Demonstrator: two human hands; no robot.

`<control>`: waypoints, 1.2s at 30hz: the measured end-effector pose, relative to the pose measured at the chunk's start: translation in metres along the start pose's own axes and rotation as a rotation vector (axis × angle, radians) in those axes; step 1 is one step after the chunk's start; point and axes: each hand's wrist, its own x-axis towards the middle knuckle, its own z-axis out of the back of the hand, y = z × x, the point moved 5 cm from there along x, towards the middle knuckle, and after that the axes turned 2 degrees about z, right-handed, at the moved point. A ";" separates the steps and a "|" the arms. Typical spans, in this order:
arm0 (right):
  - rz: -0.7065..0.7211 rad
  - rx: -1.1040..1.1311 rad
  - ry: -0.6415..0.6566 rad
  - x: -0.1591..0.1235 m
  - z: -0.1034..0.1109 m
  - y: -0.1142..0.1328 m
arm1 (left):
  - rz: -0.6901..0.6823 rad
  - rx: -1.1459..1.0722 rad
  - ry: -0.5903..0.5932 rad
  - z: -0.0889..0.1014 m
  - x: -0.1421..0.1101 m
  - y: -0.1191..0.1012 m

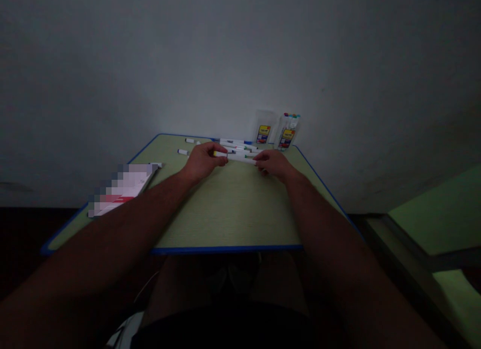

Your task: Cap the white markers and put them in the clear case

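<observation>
A white marker [241,159] with a yellow band near its left end lies crosswise between my two hands. My left hand [202,161] pinches its left end between thumb and fingers. At the other end, the fingertips of my right hand [275,163] are closed on the marker. Just behind it, several more white markers [236,141] lie sideways on the table, partly hidden by my hands. One capped marker [183,152] pokes out to the left of my left hand.
Against the wall, a clear plastic case [264,126] with a yellow label stands beside a second case [288,132] holding several coloured-end markers. A white and red flat package [126,189], partly blurred, lies at the left of the blue-edged table [233,221].
</observation>
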 end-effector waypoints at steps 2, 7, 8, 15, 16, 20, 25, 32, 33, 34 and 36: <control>-0.004 -0.006 -0.009 0.000 0.000 0.001 | 0.000 0.028 -0.009 0.001 0.000 -0.001; -0.010 0.010 -0.023 -0.002 0.001 0.003 | 0.019 0.134 -0.020 0.001 -0.003 -0.005; -0.009 0.017 -0.026 -0.002 0.001 0.004 | 0.018 0.159 -0.019 0.001 -0.003 -0.005; 0.025 0.073 -0.054 -0.003 0.003 0.007 | -0.031 0.358 -0.027 0.004 -0.001 -0.004; 0.032 0.088 -0.066 -0.003 0.003 0.007 | -0.033 0.374 -0.019 0.004 -0.001 -0.004; 0.098 0.199 -0.106 -0.004 0.006 0.014 | -0.084 0.413 0.033 0.002 -0.002 -0.007; 0.219 0.336 -0.046 -0.009 0.002 0.028 | -0.116 0.426 0.075 0.001 0.000 -0.001; 0.374 0.370 0.038 -0.016 -0.008 0.042 | -0.179 0.522 0.125 -0.001 -0.001 0.002; 0.391 0.372 0.044 -0.015 -0.009 0.042 | -0.186 0.526 0.136 -0.002 -0.002 0.001; 0.409 0.377 0.048 -0.015 -0.010 0.043 | -0.191 0.528 0.144 -0.003 -0.002 0.000; 0.441 0.389 0.042 -0.014 -0.010 0.042 | -0.199 0.530 0.148 -0.004 -0.003 -0.001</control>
